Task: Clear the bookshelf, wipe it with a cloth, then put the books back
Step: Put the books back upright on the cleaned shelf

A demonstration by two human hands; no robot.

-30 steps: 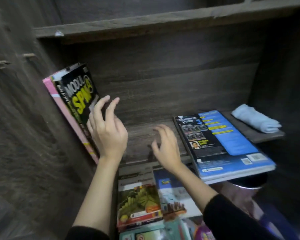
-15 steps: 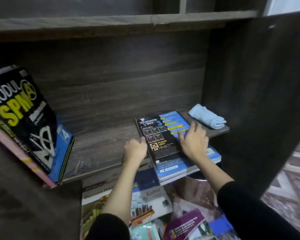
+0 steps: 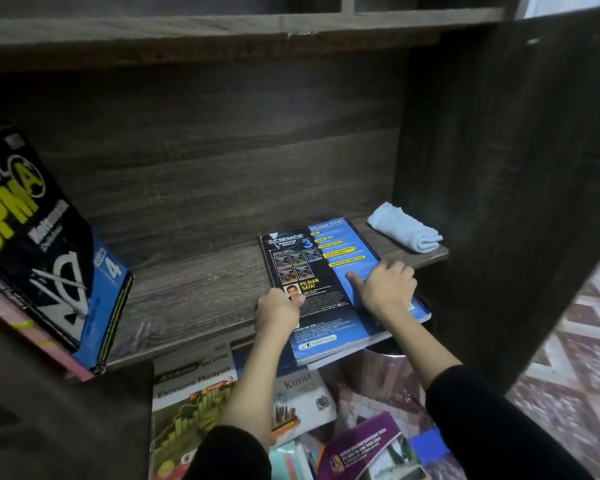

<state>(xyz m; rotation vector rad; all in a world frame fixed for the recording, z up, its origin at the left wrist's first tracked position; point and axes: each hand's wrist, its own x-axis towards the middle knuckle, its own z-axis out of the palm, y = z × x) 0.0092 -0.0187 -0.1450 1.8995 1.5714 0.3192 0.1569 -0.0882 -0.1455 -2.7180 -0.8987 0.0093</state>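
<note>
**Both hands on flat book stack at shelf edge — slip risk**

Left hand (image 3: pixel 279 311) grips the near-left edge of the blue-and-black science book (image 3: pixel 321 271), fingers curled shut around it, thumb on the cover. Right hand (image 3: pixel 387 289) presses flat on the book's right side, fingers spread narrow, index extended along the cover; not clear whether the other fingers wrap the far edge. The book tops a small flat stack that overhangs the front lip of the shelf (image 3: pixel 194 292). Folded light-blue cloth (image 3: pixel 404 232) sits at the shelf's far right corner, just beside the stack, not touching as far as I can tell. Black SPM book (image 3: pixel 42 251) leans tilted at the left with a pink book (image 3: pixel 32 337) under it. More books are on the floor below: the Ekonomi book (image 3: pixel 187 403), Kimia book (image 3: pixel 302 400), purple booklet (image 3: pixel 364 448).

Judgement: this looks like lifting the stack, either clearing it off or standing it upright; can't tell which.

Risks:
- Stack overhangs the edge; lifting only the top book could let the lower ones slide off onto the floor pile.
- Grip is on the cover edge, not under the stack, so the glossy cover may slip or bend.
- Swinging the stack right could knock the cloth off the shelf.
- The leaning SPM book is unsupported on its right; any shelf jolt may topple it flat.
</note>
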